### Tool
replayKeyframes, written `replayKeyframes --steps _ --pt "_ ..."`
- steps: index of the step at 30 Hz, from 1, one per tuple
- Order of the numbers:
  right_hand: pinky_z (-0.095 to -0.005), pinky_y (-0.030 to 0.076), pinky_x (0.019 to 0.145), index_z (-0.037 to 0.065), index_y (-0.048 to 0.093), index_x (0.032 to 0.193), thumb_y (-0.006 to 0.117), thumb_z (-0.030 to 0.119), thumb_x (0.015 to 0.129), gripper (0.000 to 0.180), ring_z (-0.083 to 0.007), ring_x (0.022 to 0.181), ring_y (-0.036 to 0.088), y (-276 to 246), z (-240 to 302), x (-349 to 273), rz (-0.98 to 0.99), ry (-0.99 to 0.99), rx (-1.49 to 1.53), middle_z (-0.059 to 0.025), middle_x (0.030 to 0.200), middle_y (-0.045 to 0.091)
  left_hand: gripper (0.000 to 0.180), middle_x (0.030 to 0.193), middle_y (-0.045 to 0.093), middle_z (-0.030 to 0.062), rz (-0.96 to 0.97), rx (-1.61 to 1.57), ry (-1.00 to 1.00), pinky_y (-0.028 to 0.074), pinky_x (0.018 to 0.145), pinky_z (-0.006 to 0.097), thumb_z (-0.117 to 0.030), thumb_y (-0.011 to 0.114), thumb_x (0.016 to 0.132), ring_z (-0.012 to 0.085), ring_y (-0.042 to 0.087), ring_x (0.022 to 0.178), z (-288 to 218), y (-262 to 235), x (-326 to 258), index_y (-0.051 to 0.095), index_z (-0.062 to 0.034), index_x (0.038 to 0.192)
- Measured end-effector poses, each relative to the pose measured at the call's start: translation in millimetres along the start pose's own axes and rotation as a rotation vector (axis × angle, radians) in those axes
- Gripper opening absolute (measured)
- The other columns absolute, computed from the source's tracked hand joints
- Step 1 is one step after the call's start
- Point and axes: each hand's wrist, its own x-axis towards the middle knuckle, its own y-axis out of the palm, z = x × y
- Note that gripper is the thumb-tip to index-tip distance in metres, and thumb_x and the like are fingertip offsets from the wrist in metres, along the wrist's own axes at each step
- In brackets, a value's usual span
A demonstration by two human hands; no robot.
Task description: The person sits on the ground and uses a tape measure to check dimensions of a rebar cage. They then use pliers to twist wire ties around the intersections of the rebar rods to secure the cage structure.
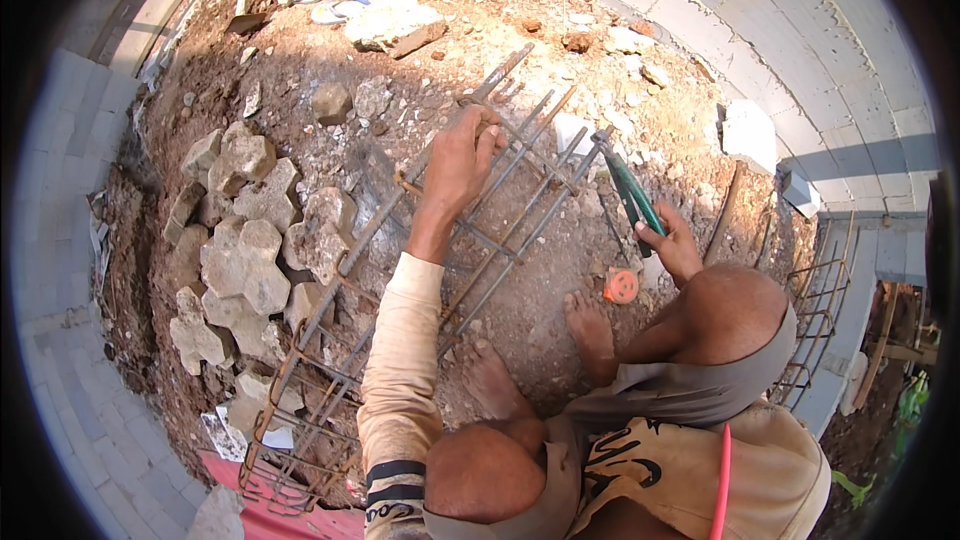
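Note:
A rebar cage (508, 251) of long steel bars crossed by thin stirrups slants from the lower left to the upper middle. My left hand (462, 162) is closed at its far end, fingers curled on a bar by a stirrup corner. Whether a thin wire is also pinched there is hidden. My right hand (676, 245) grips a pair of green-handled pincers (628, 187) by the lower handles. The jaws point up and away, beside the bar ends on the cage's right side. Below the pincers, an orange tape measure (621, 286) lies on the dirt near my bare foot (589, 332).
Concrete paving blocks (245, 265) are heaped left of the cage. Grey block walls (800, 50) curve around the pit. Sandals (340, 9), a white rubble chunk (395, 20) and a shovel (245, 20) lie farther off. Another rebar cage (825, 300) stands at the right.

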Motion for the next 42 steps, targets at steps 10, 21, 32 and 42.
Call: replayKeyframes --steps 10,21,32,42 --pt "-0.0310 0.047 0.060 0.011 0.063 0.103 0.077 0.015 0.096 0.017 -0.0106 0.070 0.057 7.5 -64.2 -10.2 -0.049 0.192 0.155 0.0005 0.078 0.062 0.026 0.113 0.077 0.0151 -0.130 0.097 0.100 0.055 0.095 0.042 -0.005 0.061 0.098 0.0337 0.073 0.108 -8.7 -16.7 -23.9 0.067 -0.0044 0.123" --pt "-0.0404 0.048 0.068 0.006 0.065 0.103 0.080 0.020 0.090 0.024 -0.0262 0.071 0.064 -17.9 -111.5 25.0 -0.127 0.082 -0.430 -0.0118 0.079 0.066 0.020 0.110 0.075 0.0161 -0.448 0.281 -0.100 0.054 0.095 0.044 -0.001 0.069 0.093 0.0349 0.072 0.104 -34.1 -45.0 -214.0 0.072 -0.0011 0.113" --pt "-0.0446 0.054 0.088 0.001 0.064 0.116 0.072 0.024 0.095 0.032 -0.0359 0.102 0.069 2.3 -91.2 60.7 0.116 -0.352 -0.623 -0.0185 0.105 0.071 0.029 0.122 0.068 0.0144 -1.165 0.317 -0.799 0.051 0.099 0.038 -0.008 0.065 0.102 0.0240 0.064 0.111 9.1 -68.5 -455.4 0.063 0.0017 0.129" --pt "-0.0415 0.055 0.087 0.001 0.067 0.112 0.067 0.020 0.100 0.023 -0.0340 0.098 0.070 40.5 -44.5 60.5 0.107 -0.443 -0.564 -0.0173 0.105 0.071 0.035 0.128 0.065 0.0152 -1.226 0.310 -0.961 0.050 0.101 0.038 -0.007 0.064 0.102 0.0250 0.062 0.115 40.9 -65.0 -515.1 0.060 0.0011 0.135"
